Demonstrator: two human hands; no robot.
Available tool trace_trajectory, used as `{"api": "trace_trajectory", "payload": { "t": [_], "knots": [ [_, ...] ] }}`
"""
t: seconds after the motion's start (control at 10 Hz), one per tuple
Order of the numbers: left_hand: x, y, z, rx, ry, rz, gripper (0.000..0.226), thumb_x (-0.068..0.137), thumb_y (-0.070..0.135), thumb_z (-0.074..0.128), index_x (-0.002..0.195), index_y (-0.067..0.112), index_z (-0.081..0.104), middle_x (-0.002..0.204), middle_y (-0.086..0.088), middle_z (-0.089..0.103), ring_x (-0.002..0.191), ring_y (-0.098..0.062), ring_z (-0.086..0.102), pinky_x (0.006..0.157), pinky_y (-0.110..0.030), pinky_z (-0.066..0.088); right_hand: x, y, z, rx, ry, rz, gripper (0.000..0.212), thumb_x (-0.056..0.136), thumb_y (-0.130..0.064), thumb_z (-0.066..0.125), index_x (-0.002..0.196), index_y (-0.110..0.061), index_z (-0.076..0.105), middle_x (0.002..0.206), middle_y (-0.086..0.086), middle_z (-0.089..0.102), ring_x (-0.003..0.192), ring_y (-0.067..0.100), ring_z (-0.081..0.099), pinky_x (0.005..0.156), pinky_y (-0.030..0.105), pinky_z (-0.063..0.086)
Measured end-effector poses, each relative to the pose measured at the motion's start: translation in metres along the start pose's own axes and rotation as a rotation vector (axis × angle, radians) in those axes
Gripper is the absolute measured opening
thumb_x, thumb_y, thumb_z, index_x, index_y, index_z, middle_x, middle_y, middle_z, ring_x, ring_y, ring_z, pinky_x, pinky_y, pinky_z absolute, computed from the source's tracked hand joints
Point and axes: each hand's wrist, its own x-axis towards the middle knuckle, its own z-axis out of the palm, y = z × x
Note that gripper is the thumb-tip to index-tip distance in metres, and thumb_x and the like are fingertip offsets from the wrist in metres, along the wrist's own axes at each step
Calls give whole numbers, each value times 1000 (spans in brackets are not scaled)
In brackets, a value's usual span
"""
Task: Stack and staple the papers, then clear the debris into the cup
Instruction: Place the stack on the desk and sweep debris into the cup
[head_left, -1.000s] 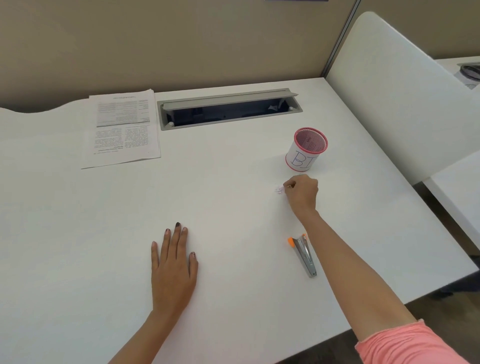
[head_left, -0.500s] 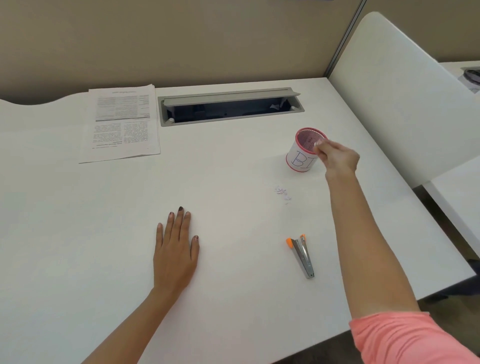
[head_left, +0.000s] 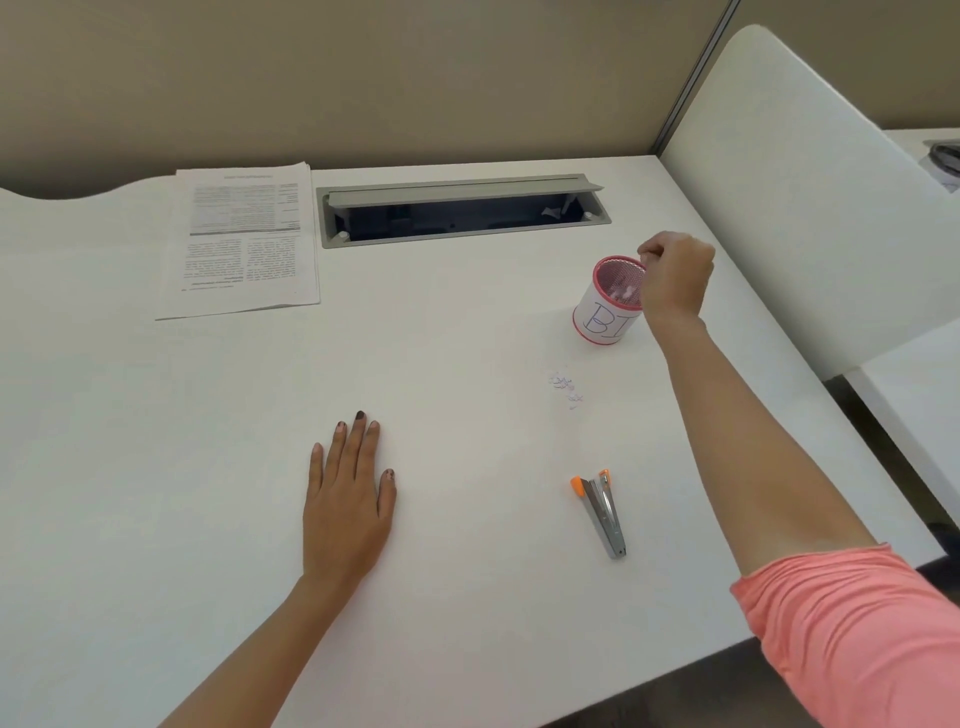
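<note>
Your right arm wears a short salmon-pink sleeve (head_left: 852, 623), soft and creased with a slightly curled hem, at 4 o'clock in your view. The nails of your left hand (head_left: 348, 499), toward 7 o'clock, carry dark, chipped polish; both forearms are bare.

Curled right hand (head_left: 675, 278) over the cup (head_left: 602, 318) (debris scraps (head_left: 563, 384) near it)
</note>
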Motion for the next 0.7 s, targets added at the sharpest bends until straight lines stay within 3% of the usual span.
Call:
{"api": "trace_trajectory", "payload": {
  "t": [0.2,0.4,0.5,0.6,0.7],
  "knots": [
    [-1,0,-2,-4,-2,-3,60,95,33,26,151,13,29,160,-3,26,148,-21,22,122,-42,11,-4,11,0,56,-67,-55,29,81,9,50,88,-2,75,89,16,74,85,28,67,76,25,51],
    [-1,0,-3,-7,1,-1,60,95,33,26,151,13,29,159,-3,26,148,-21,22,122,-43,11,-40,11,-6,185,133,-6,24,80,5,51,87,-6,71,84,11,71,81,22,62,68,16,36],
    [-1,0,-2,-10,0,-1,60,95,33,26,151,13,29,160,-3,26,148,-21,22,122,-43,12,-75,15,-5,234,190,125,24,80,7,51,89,-6,69,86,11,70,81,23,62,71,23,43],
    [0,0,-2,-10,1,-1,60,95,33,26,150,13,29,159,-4,27,148,-22,23,122,-43,12,-108,25,6,251,62,245,25,81,9,50,90,-4,70,85,14,71,80,29,66,72,27,49],
    [-1,-1,-1,-3,-1,0,60,95,33,26,150,12,30,159,-4,27,148,-22,24,122,-43,12,-132,37,20,176,-195,433,33,83,13,43,101,2,69,100,20,69,95,32,65,78,26,49]
  ]
}}
